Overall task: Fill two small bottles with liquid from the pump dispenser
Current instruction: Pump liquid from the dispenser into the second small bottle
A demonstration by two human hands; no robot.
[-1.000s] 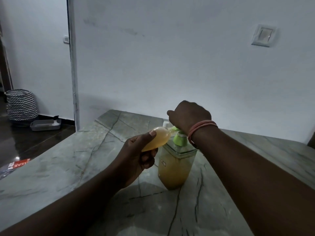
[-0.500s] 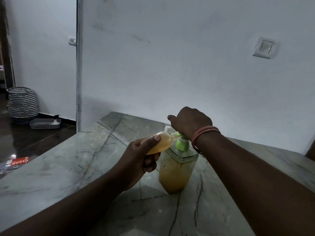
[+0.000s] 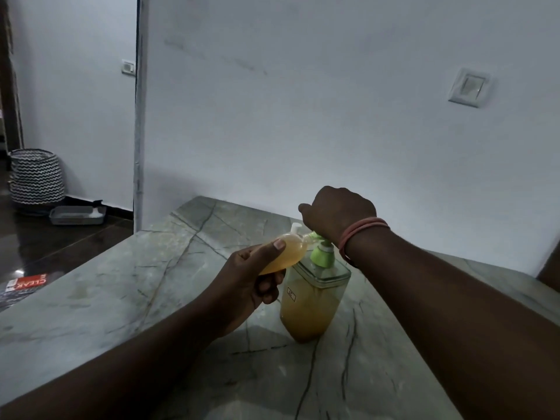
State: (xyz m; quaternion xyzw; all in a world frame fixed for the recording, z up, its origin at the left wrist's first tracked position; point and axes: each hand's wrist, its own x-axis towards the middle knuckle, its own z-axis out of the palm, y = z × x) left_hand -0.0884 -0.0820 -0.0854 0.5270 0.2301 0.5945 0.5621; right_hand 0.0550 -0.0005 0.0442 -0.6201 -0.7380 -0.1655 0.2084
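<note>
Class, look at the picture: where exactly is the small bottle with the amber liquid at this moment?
In the head view, the small bottle sits just left of centre, tilted, gripped by the left hand, its neck at the green spout of the pump dispenser under the right hand.

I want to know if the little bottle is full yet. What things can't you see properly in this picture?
Head view only:
- Pump dispenser: its pump top and spout are hidden under the right hand.
- Small bottle: its mouth is hidden behind the spout area, its lower end inside the left hand, so how full it is stays unclear.
- White cap-like thing: mostly hidden behind the bottle.
- Dispenser label: too small to read.
</note>
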